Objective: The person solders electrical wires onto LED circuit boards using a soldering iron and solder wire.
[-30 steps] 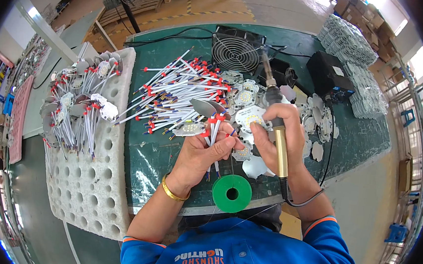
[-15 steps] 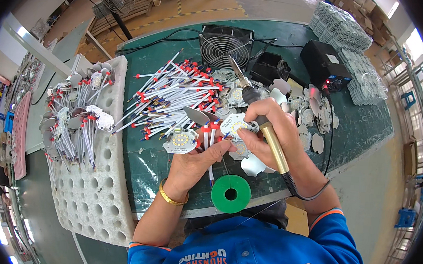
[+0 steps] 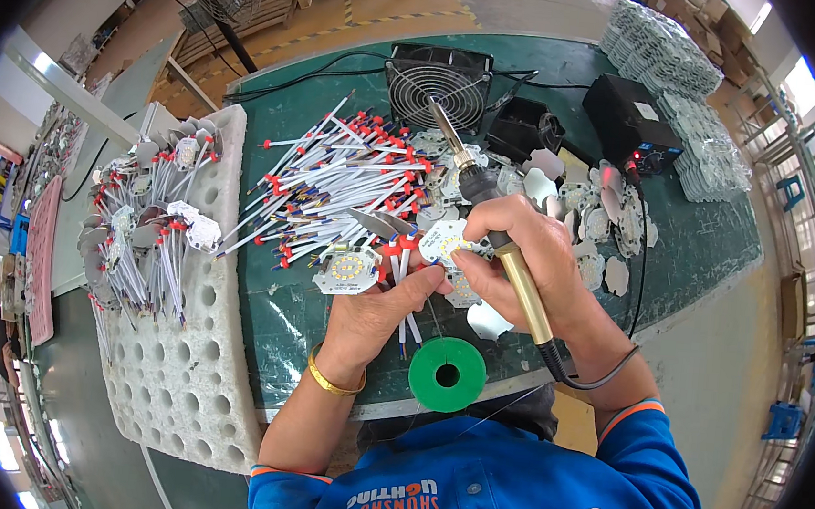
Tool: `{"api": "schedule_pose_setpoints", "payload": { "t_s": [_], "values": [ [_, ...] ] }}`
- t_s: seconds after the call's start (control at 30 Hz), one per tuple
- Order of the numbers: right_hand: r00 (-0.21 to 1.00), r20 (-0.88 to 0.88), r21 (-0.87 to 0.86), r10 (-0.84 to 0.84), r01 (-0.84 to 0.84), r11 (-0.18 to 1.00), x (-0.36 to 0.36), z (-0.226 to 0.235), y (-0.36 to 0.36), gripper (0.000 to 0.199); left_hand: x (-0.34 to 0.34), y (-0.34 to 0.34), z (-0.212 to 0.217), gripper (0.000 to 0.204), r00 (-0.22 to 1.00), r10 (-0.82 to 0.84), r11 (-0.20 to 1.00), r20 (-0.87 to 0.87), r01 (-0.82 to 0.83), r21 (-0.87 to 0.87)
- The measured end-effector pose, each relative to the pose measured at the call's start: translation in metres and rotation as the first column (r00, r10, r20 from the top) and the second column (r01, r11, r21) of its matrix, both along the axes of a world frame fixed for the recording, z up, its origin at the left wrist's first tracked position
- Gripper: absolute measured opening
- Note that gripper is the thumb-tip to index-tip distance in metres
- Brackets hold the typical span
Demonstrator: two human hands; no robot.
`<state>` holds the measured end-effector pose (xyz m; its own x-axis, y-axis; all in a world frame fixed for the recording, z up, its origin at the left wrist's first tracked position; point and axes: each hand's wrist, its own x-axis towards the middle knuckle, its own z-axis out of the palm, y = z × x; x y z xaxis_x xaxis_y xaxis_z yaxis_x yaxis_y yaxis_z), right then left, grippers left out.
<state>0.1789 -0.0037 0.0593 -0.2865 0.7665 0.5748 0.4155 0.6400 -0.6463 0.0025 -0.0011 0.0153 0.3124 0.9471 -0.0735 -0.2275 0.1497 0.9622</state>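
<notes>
My left hand (image 3: 372, 315) is closed around several white cables (image 3: 409, 327) with red collars. Round LED boards hang at their ends, including a white board (image 3: 347, 271) with yellow LEDs on the left. With my right hand (image 3: 533, 262) I grip a soldering iron (image 3: 525, 297) with a brass-coloured sleeve, its tip pointing up and away from the boards. The same thumb and forefinger pinch another LED board (image 3: 444, 242), right beside the red collars. Just below my left fingertips is a green solder spool (image 3: 424, 378), with a thin wire running up from it.
A heap of white cables (image 3: 337, 182) lies behind my left hand. Loose LED boards (image 3: 602, 212) pile at the right. Behind stand a small fan (image 3: 437, 89) and a black soldering station (image 3: 631, 124). A perforated white foam block (image 3: 173, 370) holds finished-looking bundles at left.
My right hand has shifted slightly left with the soldering iron and the pinched LED board, which is now closer to the collared cables. My left hand has barely moved.
</notes>
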Motion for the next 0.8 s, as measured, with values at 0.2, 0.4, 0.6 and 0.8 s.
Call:
{"api": "schedule_pose_setpoints", "payload": {
  "t_s": [0.2, 0.4, 0.6, 0.8],
  "values": [
    [0.999, -0.019, 0.071, -0.039, 0.040, 0.997, -0.005, -0.006, 0.002, 0.028, -0.004, -0.002, -0.002, 0.011, 0.998, 0.043, 0.999, 0.039, -0.044, 0.012],
    [0.984, -0.175, 0.179, -0.031, 0.063, 0.982, 0.007, -0.010, -0.013, 0.025, -0.011, -0.008, 0.005, 0.010, 0.987, 0.082, 0.996, 0.141, -0.076, -0.048],
    [0.986, -0.145, 0.199, 0.083, -0.053, 0.979, 0.023, 0.001, -0.048, 0.039, -0.011, -0.023, 0.015, 0.011, 0.970, 0.178, 0.984, 0.168, -0.175, -0.035],
    [0.990, -0.004, 0.194, 0.143, -0.140, 0.971, 0.036, 0.006, -0.067, 0.036, -0.011, -0.029, 0.020, 0.013, 0.974, 0.177, 0.983, 0.140, -0.183, 0.033]
  ]
}}
